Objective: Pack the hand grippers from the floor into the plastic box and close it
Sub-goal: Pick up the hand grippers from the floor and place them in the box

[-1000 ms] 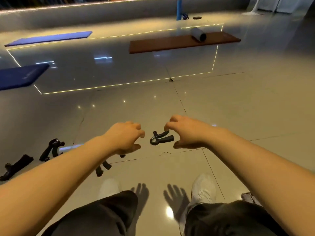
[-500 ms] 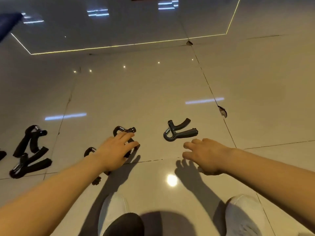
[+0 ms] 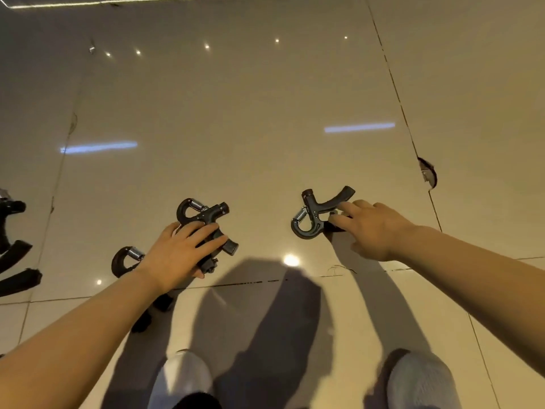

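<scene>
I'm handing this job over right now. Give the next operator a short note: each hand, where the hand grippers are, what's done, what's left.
Left hand: fingers lie across the middle hand gripper, touching it, not yet curled round it.
Right hand: fingertips touch the handles of the right hand gripper; no firm grip yet.
Another gripper lies partly under the left wrist; more grippers lie at the left edge of the floor.
Plastic box: not in view.
Done: nothing visibly packed.
Left: grip and lift both grippers, box them, collect the rest, close the box.
</scene>
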Demonstrator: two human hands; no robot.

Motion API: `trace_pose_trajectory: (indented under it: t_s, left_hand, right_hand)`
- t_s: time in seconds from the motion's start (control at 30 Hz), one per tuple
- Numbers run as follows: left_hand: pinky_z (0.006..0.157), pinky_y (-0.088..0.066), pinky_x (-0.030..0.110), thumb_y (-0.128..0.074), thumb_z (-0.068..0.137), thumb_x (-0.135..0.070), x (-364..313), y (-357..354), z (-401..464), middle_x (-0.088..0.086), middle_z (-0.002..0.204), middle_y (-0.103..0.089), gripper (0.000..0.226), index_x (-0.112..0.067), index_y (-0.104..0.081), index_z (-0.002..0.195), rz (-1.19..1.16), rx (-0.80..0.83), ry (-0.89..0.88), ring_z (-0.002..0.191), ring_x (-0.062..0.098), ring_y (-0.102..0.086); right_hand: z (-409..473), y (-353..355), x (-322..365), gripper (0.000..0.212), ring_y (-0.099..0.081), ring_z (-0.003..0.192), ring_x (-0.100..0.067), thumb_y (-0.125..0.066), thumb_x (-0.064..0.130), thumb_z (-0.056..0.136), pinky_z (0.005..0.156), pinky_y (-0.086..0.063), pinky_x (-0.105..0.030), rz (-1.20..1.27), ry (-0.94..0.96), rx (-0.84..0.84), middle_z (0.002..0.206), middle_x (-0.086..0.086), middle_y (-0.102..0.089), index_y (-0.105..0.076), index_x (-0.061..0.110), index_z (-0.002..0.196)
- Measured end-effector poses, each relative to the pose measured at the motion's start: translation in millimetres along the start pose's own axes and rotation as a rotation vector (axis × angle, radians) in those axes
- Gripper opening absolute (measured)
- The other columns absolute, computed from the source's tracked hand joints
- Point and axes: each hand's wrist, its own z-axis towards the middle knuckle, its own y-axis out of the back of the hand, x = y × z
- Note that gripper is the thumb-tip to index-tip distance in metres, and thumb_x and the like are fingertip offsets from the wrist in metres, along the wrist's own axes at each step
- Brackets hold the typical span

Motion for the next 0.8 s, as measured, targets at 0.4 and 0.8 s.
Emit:
trace_pose_trajectory:
  t_s: [0.4,0.8]
  left_hand:
    - [0.105,-0.024,0.047,-0.078,0.05,-0.058,-16,0,43,-0.001,0.121,-0.056,0.09,-0.015,-0.055,0.126,-0.104,-0.026,-0.207,0.103,0.017,-0.059]
    - [0.078,-0.041,0.036,-0.073,0.061,-0.05,-20,27,53,0.004,0.11,-0.053,0.07,-0.024,-0.052,0.122,-0.209,-0.125,-0.201,0.084,0.02,-0.055]
  right_hand:
    - [33,-17,-49,0.089,-0.031,0.13,-0.025,-0.064,0.047,0.079,0.095,-0.041,-0.037,0.085,-0.063,-0.07,0.152,0.001,-0.014,-0.009,0.029,0.146]
    - [42,-26,-63,0.083,-0.046,0.117,-0.027,-0.071,0.038,0.06,0.092,-0.042,-0.038,0.113,0.159,-0.194,0.132,-0.003,-0.046,-0.041,0.019,0.134]
